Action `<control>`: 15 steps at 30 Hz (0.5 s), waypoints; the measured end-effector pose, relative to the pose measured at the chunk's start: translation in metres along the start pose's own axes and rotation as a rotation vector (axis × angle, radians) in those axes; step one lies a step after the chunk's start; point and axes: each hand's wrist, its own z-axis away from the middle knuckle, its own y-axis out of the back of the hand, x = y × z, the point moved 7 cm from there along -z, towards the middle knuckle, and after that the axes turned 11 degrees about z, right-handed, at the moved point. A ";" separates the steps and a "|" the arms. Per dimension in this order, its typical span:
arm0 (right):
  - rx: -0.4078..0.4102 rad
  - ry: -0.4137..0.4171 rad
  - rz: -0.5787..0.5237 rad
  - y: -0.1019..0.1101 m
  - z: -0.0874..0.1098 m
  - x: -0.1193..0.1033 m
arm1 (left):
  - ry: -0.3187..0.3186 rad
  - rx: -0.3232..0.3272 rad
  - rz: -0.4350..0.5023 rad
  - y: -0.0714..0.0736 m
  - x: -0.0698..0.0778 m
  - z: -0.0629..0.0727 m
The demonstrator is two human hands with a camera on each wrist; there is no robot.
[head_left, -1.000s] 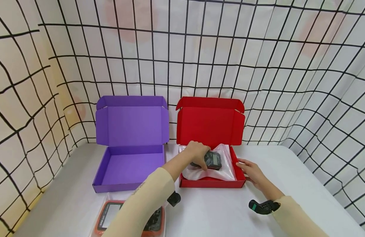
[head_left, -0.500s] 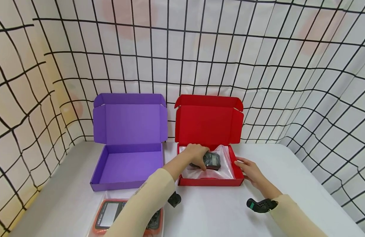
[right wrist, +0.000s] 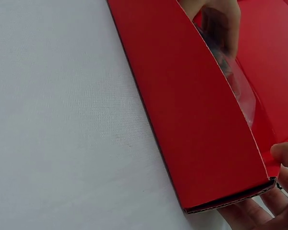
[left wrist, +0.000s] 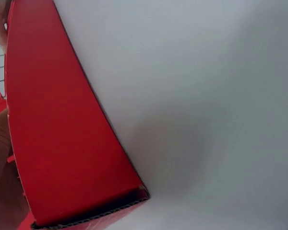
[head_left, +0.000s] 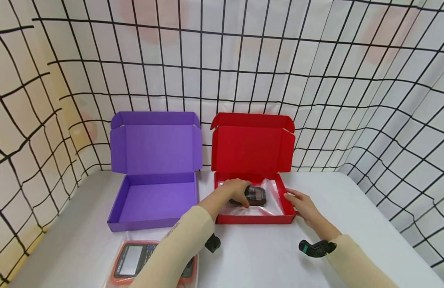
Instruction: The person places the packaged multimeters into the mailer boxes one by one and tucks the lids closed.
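1) Inside the red box [head_left: 256, 219], lid raised at the rear, lies a black handheld meter [head_left: 258, 196] with a clear plastic bag [head_left: 274, 203] spread about it
2) Left hand [head_left: 238, 191]: grips the meter's left part, thumb toward the front wall; far fingertips are hidden
3) Right hand [head_left: 304, 207]: holds the box's right wall at the front corner, thumb inside, fingers outside
4) Left of the red box, the purple box [head_left: 157, 202] stands with its lid raised
5) Nearer the front, an orange-edged digital multimeter [head_left: 130, 262] in clear plastic lies partly beneath the left sleeve [head_left: 179, 246]
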 end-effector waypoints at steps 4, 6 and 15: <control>0.003 0.013 0.005 -0.001 0.000 -0.001 | -0.021 -0.009 0.026 -0.001 -0.003 0.002; 0.005 0.022 -0.003 -0.002 0.000 -0.002 | -0.037 -0.012 0.051 0.000 -0.005 0.003; 0.016 0.026 0.009 -0.001 0.002 -0.002 | -0.117 0.059 0.277 0.010 -0.018 0.015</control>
